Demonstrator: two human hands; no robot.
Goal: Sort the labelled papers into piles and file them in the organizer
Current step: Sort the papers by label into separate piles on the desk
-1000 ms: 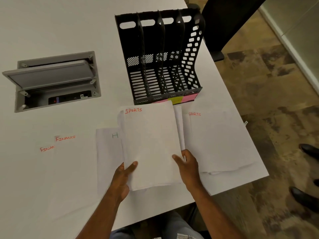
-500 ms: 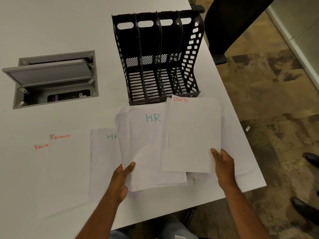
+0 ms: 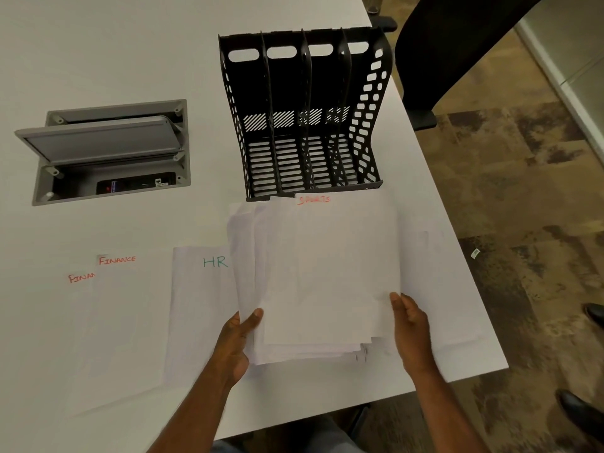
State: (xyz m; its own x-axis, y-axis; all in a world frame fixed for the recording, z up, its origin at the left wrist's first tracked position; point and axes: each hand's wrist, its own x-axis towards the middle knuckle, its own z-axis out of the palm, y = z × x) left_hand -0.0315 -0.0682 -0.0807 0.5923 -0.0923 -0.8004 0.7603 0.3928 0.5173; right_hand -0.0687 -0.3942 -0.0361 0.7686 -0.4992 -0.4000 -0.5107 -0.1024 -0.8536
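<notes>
**White desk, a held stack of papers, sorted sheets beside it**

White table (image 3: 130,44) fills most of the view, with patterned brown floor to its right. The left hand (image 3: 237,341) grips the lower left corner of a loose stack of papers (image 3: 327,282), thumb lying on top of the sheets and fingers curled beneath. The right hand (image 3: 410,325) holds the stack's lower right edge, thumb against the top sheet, the other fingers hidden behind the paper. The stack sits between the two hands, its sheets fanned unevenly at the left and bottom edges, and its top sheet is headed "SPORTS" in red near the far edge.

Just left of the stack, partly covered by it, lies the HR sheet (image 3: 199,305), lettered in green. Further left lie the Finance sheets (image 3: 127,322), two overlapping pages with red headings. More white paper lies on the table under and to the right of the held stack, reaching toward the table's edge.

Beyond the stack's far edge stands the black organizer (image 3: 307,93), its slotted compartments holding nothing visible. Well to its left, a grey cable box (image 3: 108,152) is set into the tabletop, its lid tilted open. A dark chair (image 3: 434,53) stands past the table's far right corner.
</notes>
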